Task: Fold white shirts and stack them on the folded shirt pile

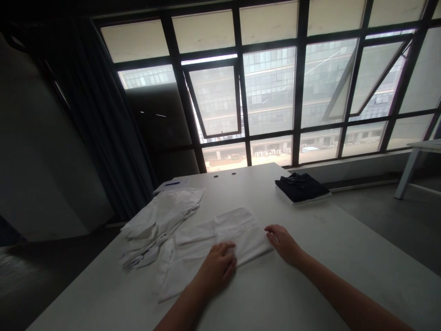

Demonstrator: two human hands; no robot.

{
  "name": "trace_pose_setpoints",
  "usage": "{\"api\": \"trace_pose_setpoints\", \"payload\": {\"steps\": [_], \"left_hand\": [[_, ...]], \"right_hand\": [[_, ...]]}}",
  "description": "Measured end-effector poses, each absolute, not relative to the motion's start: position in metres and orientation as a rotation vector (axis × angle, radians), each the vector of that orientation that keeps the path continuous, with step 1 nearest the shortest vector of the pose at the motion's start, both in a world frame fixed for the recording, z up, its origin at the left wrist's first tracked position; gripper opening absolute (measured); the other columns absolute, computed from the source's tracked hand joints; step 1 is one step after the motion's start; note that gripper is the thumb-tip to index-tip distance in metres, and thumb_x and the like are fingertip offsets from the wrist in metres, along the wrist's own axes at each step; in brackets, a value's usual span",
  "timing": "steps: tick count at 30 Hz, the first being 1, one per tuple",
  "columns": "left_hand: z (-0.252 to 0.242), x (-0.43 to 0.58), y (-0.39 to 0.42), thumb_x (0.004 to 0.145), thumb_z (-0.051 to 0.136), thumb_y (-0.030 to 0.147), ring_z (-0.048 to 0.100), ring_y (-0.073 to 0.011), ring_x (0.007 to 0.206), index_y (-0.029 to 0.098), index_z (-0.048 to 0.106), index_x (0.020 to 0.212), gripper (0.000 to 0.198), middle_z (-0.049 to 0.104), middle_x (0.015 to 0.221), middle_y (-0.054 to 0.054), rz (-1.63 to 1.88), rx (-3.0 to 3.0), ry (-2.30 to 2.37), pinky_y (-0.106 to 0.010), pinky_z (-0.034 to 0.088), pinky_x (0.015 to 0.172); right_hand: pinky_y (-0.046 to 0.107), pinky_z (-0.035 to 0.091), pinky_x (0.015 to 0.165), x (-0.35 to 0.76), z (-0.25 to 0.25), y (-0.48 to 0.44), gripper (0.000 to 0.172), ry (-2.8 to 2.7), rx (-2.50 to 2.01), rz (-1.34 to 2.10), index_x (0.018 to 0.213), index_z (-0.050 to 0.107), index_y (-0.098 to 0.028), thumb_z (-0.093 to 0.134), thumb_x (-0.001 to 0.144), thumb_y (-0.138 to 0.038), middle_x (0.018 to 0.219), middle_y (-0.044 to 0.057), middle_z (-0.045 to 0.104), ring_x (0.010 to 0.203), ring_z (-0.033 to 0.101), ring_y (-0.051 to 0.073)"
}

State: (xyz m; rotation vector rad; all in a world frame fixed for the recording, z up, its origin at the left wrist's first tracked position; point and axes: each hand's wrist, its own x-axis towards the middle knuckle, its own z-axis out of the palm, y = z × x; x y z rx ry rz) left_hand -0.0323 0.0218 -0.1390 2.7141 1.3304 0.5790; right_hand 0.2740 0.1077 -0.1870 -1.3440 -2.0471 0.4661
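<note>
"Hand state?"

"Left hand (217,271) open, palm flat on the folded white garment (243,234); right hand (282,243) open, fingertips at its right edge."

"Location?"

"Mid-way on the white table (327,276), near side. Flat palm keeps the fold square."

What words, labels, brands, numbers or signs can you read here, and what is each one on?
No text can be read anywhere in this view.
Sheet of paper on the white table: any print is too small to read.
Dark folded garment: no label can be made out.
White garment: no label or print shows.
Building outside the window: any signs are too small and blurred to read.
</note>
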Motion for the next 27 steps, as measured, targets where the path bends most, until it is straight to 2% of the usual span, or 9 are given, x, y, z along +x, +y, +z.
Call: {"api": "trace_pose_setpoints", "payload": {"steps": [4,6,8,11,15,17,20,24,27], "left_hand": [[-0.154,-0.032,0.029,0.099,0.044,0.027,0.027,-0.0273,0.15,0.023,0.061,0.122,0.029,0.034,0.162,-0.007,0.47,2.727,1.458,-0.048,0.025,0.122],[-0.159,-0.034,0.032,0.098,0.046,0.032,0.02,-0.0298,0.153,0.025,0.044,0.147,0.05,0.022,0.166,-0.007,0.366,2.679,1.563,-0.052,0.021,0.123],[-0.16,-0.037,0.034,0.098,0.046,0.037,0.018,-0.0306,0.153,0.028,0.029,0.157,0.063,0.019,0.167,-0.007,0.26,2.619,1.622,-0.053,0.021,0.122],[-0.151,-0.04,0.032,0.095,0.051,0.038,0.024,-0.0298,0.151,0.031,0.034,0.156,0.064,0.025,0.166,-0.006,0.179,2.57,1.63,-0.049,0.024,0.121],[-0.131,-0.038,0.025,0.083,0.066,0.044,0.043,-0.0303,0.14,0.034,0.052,0.143,0.062,0.047,0.154,-0.004,0.203,2.535,1.598,-0.046,0.03,0.115],[-0.123,-0.033,0.021,0.082,0.067,0.055,0.053,-0.0306,0.128,0.034,0.063,0.128,0.051,0.061,0.138,-0.004,0.242,2.502,1.628,-0.046,0.034,0.11],[-0.124,-0.02,0.017,0.09,0.055,0.065,0.061,-0.0281,0.108,0.029,0.067,0.113,0.044,0.071,0.11,-0.005,0.352,2.439,1.784,-0.044,0.038,0.101],[-0.145,-0.005,0.015,0.093,0.054,0.058,0.056,-0.0302,0.112,0.023,0.058,0.133,0.054,0.066,0.116,-0.01,0.469,2.461,1.986,-0.044,0.037,0.101],[-0.162,-0.005,0.018,0.094,0.054,0.05,0.051,-0.0311,0.121,0.022,0.052,0.141,0.055,0.06,0.129,-0.013,0.508,2.475,2.059,-0.044,0.034,0.105]], "right_hand": [[0.051,0.026,0.114,0.266,-0.189,0.098,0.055,-2.349,-1.409,0.292,0.15,0.046,-0.028,0.034,0.1,-0.047,0.157,0.005,0.043,0.141,0.037,0.032],[0.054,0.022,0.116,0.262,-0.188,0.095,0.057,-2.433,-1.453,0.284,0.156,0.036,-0.028,0.028,0.101,-0.044,0.163,0.004,0.033,0.146,0.029,0.032],[0.055,0.021,0.116,0.261,-0.186,0.094,0.057,-2.478,-1.463,0.289,0.156,0.035,-0.027,0.027,0.101,-0.041,0.165,0.003,0.029,0.149,0.025,0.032],[0.053,0.023,0.115,0.26,-0.173,0.09,0.056,-2.511,-1.418,0.286,0.151,0.045,-0.024,0.036,0.097,-0.033,0.16,0.006,0.039,0.147,0.029,0.031],[0.043,0.036,0.104,0.258,-0.144,0.079,0.041,-2.572,-1.32,0.241,0.122,0.068,-0.02,0.052,0.085,-0.028,0.129,0.011,0.066,0.121,0.054,0.029],[0.04,0.041,0.093,0.253,-0.132,0.072,0.027,-2.632,-1.308,0.21,0.099,0.073,-0.02,0.052,0.085,-0.029,0.108,0.01,0.072,0.102,0.061,0.026],[0.039,0.042,0.086,0.239,-0.127,0.06,0.031,-2.683,-1.325,0.14,0.081,0.072,-0.018,0.046,0.092,-0.031,0.092,0.011,0.071,0.089,0.063,0.025],[0.042,0.041,0.094,0.219,-0.145,0.048,0.026,-2.505,-1.417,0.054,0.093,0.072,-0.017,0.047,0.092,-0.025,0.103,0.014,0.07,0.102,0.061,0.028],[0.045,0.033,0.11,0.218,-0.158,0.048,0.034,-2.415,-1.337,0.131,0.121,0.066,-0.019,0.05,0.092,-0.027,0.138,0.014,0.059,0.13,0.049,0.03]]}}
